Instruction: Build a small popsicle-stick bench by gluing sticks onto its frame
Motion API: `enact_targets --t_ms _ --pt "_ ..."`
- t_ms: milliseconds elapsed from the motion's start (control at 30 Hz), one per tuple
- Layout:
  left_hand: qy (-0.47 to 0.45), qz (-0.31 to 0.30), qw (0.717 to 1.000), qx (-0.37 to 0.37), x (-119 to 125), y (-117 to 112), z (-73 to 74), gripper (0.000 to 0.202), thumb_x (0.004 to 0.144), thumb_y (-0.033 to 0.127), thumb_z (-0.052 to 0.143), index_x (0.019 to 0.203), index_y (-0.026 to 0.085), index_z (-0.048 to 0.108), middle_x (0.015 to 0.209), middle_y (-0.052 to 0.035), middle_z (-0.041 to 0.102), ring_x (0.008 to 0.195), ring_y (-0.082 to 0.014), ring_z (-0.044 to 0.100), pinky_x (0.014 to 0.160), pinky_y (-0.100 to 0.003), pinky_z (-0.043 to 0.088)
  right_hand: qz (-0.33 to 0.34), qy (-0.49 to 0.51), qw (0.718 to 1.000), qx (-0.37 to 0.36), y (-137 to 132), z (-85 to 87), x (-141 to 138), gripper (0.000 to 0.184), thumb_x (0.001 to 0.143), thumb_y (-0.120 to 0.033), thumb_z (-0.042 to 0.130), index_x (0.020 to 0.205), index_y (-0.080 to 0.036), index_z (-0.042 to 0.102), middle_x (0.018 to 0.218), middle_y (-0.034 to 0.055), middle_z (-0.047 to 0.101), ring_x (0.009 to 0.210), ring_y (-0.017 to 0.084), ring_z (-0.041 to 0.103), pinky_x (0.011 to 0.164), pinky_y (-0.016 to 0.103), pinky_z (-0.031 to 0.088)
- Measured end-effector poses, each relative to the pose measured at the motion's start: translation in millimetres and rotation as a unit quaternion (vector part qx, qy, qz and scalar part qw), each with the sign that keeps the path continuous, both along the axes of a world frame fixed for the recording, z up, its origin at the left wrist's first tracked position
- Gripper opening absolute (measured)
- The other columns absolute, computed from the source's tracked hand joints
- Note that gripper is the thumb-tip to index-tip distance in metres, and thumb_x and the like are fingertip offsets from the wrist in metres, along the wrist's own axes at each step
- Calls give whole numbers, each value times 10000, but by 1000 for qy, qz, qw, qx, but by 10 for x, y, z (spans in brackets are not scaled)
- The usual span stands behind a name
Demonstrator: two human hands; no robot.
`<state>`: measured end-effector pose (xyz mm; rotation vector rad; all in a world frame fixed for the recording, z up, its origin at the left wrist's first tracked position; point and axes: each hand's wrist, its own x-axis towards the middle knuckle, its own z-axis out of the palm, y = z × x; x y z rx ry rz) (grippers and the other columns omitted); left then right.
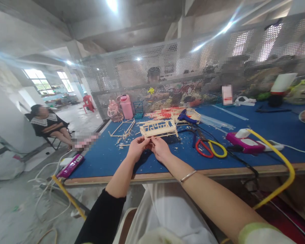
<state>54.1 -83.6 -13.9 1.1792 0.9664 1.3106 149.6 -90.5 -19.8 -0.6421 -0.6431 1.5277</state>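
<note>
My left hand (pixel 137 148) and my right hand (pixel 159 148) meet fingertip to fingertip above the blue table (pixel 104 159). Both are closed in a pinch on something small that I cannot make out, perhaps a thin stick. Just beyond them stands a small model (pixel 159 128) built of pale wooden sticks, like a little bench or railing. A silver bracelet sits on my right wrist. Wood chips and stick scraps (pixel 123 137) lie around the model.
Red and yellow handled scissors (pixel 210 148) lie right of my hands, beside a pink and white device (pixel 245 142) with cables. A blue glue gun (pixel 186 118) rests on another stick frame. Pink bottles (pixel 126 106) stand at the back left. A person sits on a chair (pixel 49 127) at left; others sit behind the mesh.
</note>
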Motion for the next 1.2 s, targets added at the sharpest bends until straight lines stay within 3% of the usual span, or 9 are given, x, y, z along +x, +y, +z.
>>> enact_targets --t_ms 467,633,700,800,867,933,1033,1100,1200 --pt "78 49 995 36 -14 69 -74 341 491 392 764 694 139 660 632 -15 643 539 -93 540 584 -240 442 -6 -22 1000 -8 38 -17 0 133 762 -138 491 681 -196 578 605 -16 648 603 125 604 628 251 473" --pt "170 123 976 63 -121 80 -47 157 574 281 692 666 156 666 591 -11 622 558 -128 524 640 -282 431 2 -63 997 -38 -239 -55 38 131 640 -87 584 707 -200 577 629 -33 630 628 106 589 620 220 454" --pt "213 160 961 76 -149 75 -39 55 558 204 679 591 170 651 603 -23 622 646 -171 549 727 -317 427 17 -137 990 -1 -468 -98 106 207 593 -68 608 752 -201 601 709 -23 653 684 109 593 649 223 450" --pt "255 208 940 93 -146 68 -38 71 543 147 665 533 192 612 692 -51 638 855 -238 560 866 -355 388 40 -267 954 128 -775 -132 306 156 610 -119 620 746 -194 628 727 -11 647 687 118 574 657 237 442" --pt "271 221 932 96 -125 69 -42 81 546 141 663 544 193 601 739 -65 641 923 -258 553 909 -368 368 -2 -319 934 162 -827 -108 502 94 648 -188 616 741 -196 626 687 -17 623 633 115 542 619 242 431" --pt "280 226 929 93 -104 75 -46 113 546 132 664 642 181 630 773 -73 643 906 -257 566 904 -375 377 -114 -321 930 140 -702 -39 724 78 664 -218 615 734 -200 585 620 -36 575 590 108 514 584 232 418" --pt "282 231 927 90 -84 85 -52 418 545 85 653 957 151 629 835 -72 646 848 -230 589 855 -356 417 -257 -296 918 59 -263 122 1015 83 714 -200 566 706 -209 484 568 -61 504 523 87 483 512 203 393" --pt "273 231 929 97 -78 93 -58 564 551 59 643 1104 142 566 904 -82 649 863 -215 596 835 -333 434 -263 -327 908 5 68 228 1128 109 770 -206 514 683 -209 448 562 -59 508 477 73 465 465 188 375" --pt "247 199 941 119 -85 113 -77 531 598 88 642 1118 145 550 993 -102 656 895 -204 606 825 -316 449 -211 -357 910 -18 419 297 1153 204 804 -221 489 603 -201 452 444 -49 479 364 79 413 370 200 306"
